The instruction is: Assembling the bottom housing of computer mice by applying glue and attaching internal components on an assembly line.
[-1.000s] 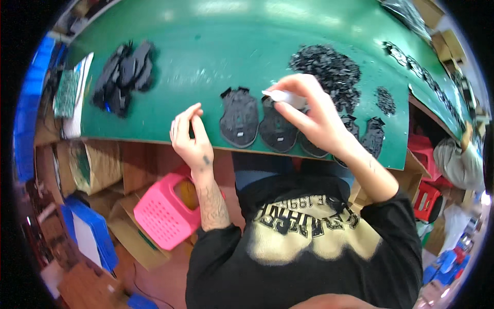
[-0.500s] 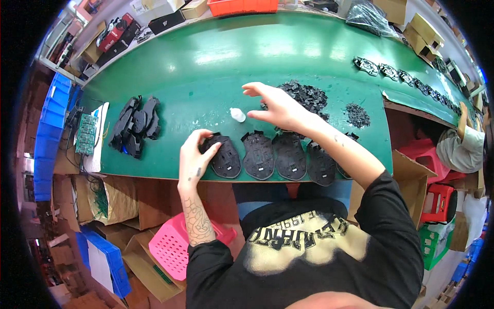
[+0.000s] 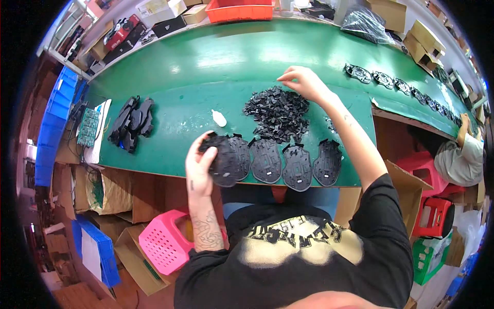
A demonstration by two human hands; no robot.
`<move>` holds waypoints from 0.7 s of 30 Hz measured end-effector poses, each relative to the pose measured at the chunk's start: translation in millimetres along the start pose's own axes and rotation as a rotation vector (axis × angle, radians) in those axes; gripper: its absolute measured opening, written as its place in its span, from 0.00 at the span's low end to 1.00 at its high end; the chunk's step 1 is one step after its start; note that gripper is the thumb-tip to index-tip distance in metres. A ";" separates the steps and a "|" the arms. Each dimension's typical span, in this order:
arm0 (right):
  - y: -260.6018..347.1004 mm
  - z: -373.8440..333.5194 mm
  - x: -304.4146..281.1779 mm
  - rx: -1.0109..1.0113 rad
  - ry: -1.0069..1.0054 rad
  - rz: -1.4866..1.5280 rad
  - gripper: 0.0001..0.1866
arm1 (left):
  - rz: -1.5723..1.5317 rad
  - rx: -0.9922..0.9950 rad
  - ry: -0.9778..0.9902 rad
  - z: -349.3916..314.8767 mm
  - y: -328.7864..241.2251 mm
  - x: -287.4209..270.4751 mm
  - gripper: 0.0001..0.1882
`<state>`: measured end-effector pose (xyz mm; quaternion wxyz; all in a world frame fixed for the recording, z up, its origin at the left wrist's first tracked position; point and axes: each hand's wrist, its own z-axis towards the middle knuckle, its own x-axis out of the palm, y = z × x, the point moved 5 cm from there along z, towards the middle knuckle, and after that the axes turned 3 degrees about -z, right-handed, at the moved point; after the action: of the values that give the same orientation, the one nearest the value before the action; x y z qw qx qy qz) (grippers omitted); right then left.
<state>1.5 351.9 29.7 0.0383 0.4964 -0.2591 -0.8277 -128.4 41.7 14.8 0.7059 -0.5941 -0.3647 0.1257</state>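
My left hand grips a black contoured plastic shell at the table's near edge, raised and partly overlapping the leftmost of several similar black shells lying in a row. Beyond that row spreads a heap of small black plastic parts. Over the heap's far right edge is my right hand, thumb and fingertips pinched together; whatever they may hold is too small to make out. A small white bottle lies on the green table between the left hand and the heap.
Larger black curved shells are stacked at the left, near green circuit boards. A line of black parts runs along the far right table, where another person's arm shows. An orange bin stands at the back.
My left hand has lifted the leftmost shell and tilted it. My right hand has moved from beside the bottle to the far side of the heap, its fingers closing. The view has shifted slightly.
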 end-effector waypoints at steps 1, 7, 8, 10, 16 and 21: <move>-0.8 6.6 4.1 -0.010 0.000 0.005 0.09 | -0.039 -0.029 0.010 -4.1 7.4 8.8 0.20; 5.9 26.2 16.8 -0.169 0.212 -0.173 0.10 | -0.049 -0.090 0.047 -24.9 13.5 25.2 0.20; 2.8 25.3 17.5 -0.095 0.269 -0.193 0.09 | -0.018 -0.100 0.037 -27.8 13.2 21.1 0.19; -3.5 22.4 20.6 -0.020 0.323 -0.206 0.09 | 0.021 -0.111 0.027 -31.2 12.2 18.2 0.19; -5.0 22.8 17.6 -0.073 0.051 -0.011 0.06 | 0.013 -0.107 -0.001 -24.5 12.0 27.8 0.19; 8.8 30.9 32.1 -0.243 0.213 -0.126 0.07 | 0.169 -0.179 0.053 -25.1 20.8 48.4 0.19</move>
<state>-42.5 346.1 19.6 0.0731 0.5881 -0.1200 -0.7965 -72.4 58.0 12.5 0.6465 -0.6863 -0.3044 0.1358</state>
